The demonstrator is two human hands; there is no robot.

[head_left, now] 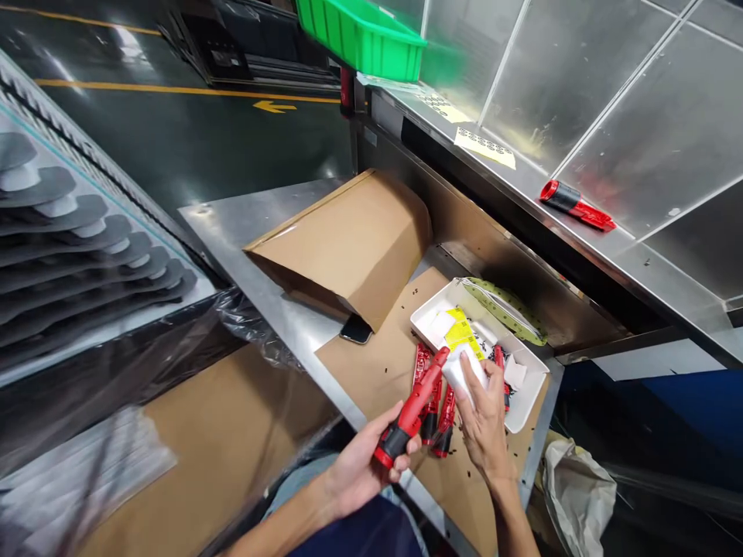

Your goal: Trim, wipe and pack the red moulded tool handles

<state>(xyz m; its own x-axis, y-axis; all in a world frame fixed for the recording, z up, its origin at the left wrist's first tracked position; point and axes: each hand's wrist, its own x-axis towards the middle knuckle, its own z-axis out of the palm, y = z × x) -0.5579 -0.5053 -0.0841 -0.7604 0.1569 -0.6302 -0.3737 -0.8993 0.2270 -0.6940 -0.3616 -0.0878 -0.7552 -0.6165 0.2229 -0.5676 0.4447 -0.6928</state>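
My left hand (371, 456) is closed around the black-banded end of a red plastic housing (419, 401), its narrow tip slanting up to the right. In my right hand (484, 418) is a white block-like piece (463, 373), held by the fingers close to that tip; whether the two touch I cannot tell. Beneath them, more red-and-black housings (446, 422) lie on the cardboard sheet. Just beyond my right hand stands a white tray (528, 391) holding yellow labels (461, 331), white scraps, small dark bits and a red piece (499, 357).
A folded cardboard box (342, 240) stands at the back left, with a phone (355, 330) at its edge. A green patterned pouch (505, 309) leans behind the tray. On the upper ledge are another red housing (577, 207), label sheets (485, 147) and a green bin (363, 39).
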